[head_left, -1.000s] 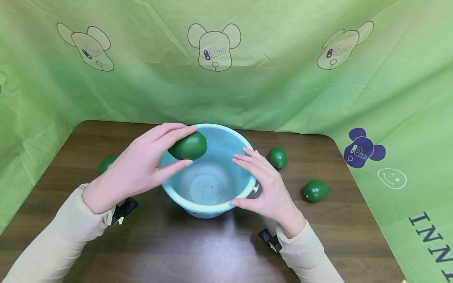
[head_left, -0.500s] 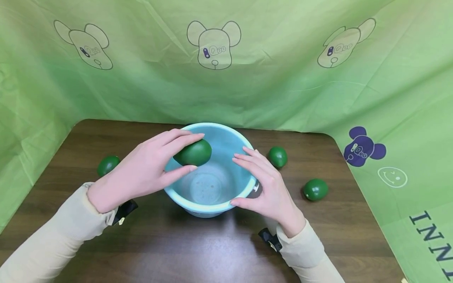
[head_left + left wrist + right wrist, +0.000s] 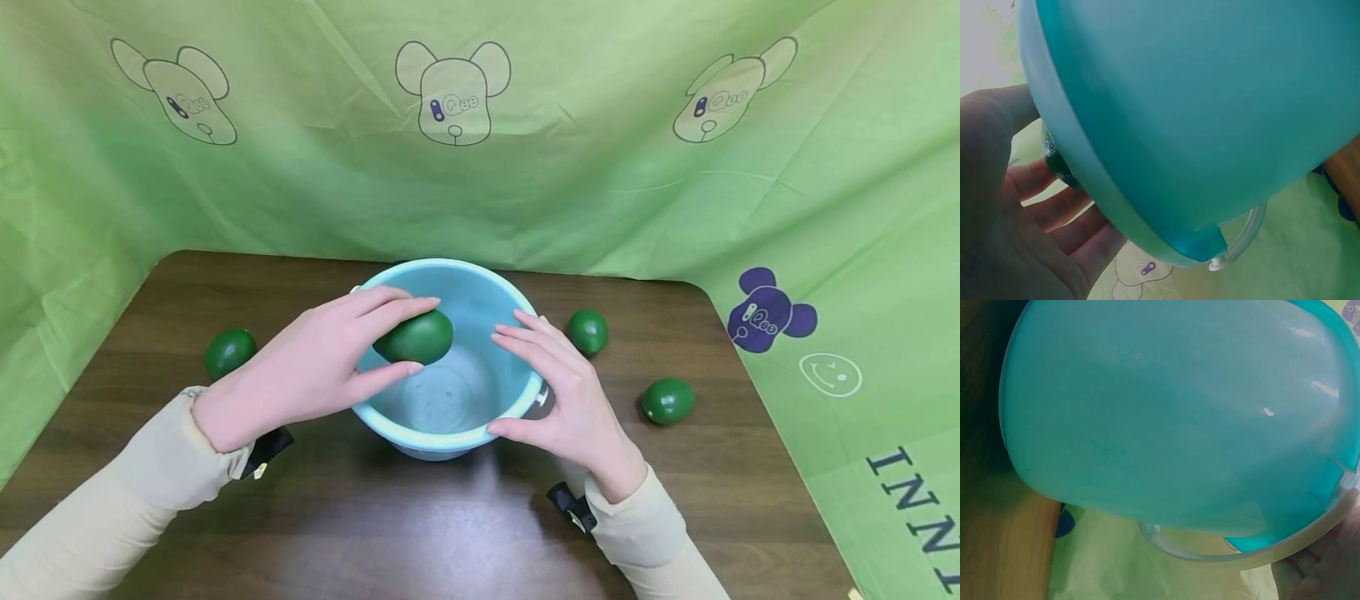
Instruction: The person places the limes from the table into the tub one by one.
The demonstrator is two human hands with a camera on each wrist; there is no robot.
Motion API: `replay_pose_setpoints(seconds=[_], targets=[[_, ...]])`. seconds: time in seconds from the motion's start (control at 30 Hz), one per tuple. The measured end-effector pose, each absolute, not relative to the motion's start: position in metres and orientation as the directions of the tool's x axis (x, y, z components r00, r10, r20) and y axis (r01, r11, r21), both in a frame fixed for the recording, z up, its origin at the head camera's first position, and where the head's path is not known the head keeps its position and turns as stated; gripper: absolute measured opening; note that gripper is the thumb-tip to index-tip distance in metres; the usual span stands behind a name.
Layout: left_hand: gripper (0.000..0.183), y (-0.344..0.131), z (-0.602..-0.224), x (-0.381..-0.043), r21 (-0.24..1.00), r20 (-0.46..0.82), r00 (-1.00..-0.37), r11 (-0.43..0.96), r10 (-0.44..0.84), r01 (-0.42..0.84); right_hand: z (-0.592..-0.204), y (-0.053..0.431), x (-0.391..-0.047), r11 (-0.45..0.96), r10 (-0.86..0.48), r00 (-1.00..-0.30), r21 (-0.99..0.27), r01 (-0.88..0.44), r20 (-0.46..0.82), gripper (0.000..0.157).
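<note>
A light blue plastic bucket [image 3: 450, 437] stands mid-table with its mouth up. Above its left side, my left hand [image 3: 315, 367] holds a smooth, dark green oval fruit [image 3: 417, 338], lime- or avocado-like, between thumb and fingers. The left wrist view shows only a dark piece of this fruit [image 3: 1057, 162] behind the bucket's rim. My right hand [image 3: 566, 400] holds the bucket's right rim, its fingers over the inner side and its thumb at the front edge. In the right wrist view the white handle [image 3: 1241, 559] hangs beside that hand.
One more green fruit [image 3: 230, 352] lies on the brown wooden table [image 3: 420, 533] by my left forearm. To the right of the bucket are a green fruit [image 3: 587, 332] and another green fruit [image 3: 667, 401]. A green printed cloth [image 3: 322, 183] rises behind and beside the table.
My left hand has moved slightly right and toward me with the fruit, uncovering more of the fruit on the left. The right hand keeps its place on the rim.
</note>
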State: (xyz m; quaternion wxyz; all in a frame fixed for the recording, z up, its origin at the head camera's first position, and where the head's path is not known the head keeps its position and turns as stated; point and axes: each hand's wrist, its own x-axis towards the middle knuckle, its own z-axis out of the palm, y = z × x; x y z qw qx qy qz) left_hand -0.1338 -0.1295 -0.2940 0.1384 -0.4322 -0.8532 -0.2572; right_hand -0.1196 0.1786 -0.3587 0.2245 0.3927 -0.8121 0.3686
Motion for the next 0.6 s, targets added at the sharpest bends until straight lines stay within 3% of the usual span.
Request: replay_pose_setpoints(seconds=[0.6], targets=[[0.061,-0.1245,-0.2992,-0.1287,0.319,0.372,-0.591,0.499,0.716,0.806,-0.358,0.1779,-0.1197,0.411,-0.467,-0.58,-0.417,-0.81,0.667,0.081]])
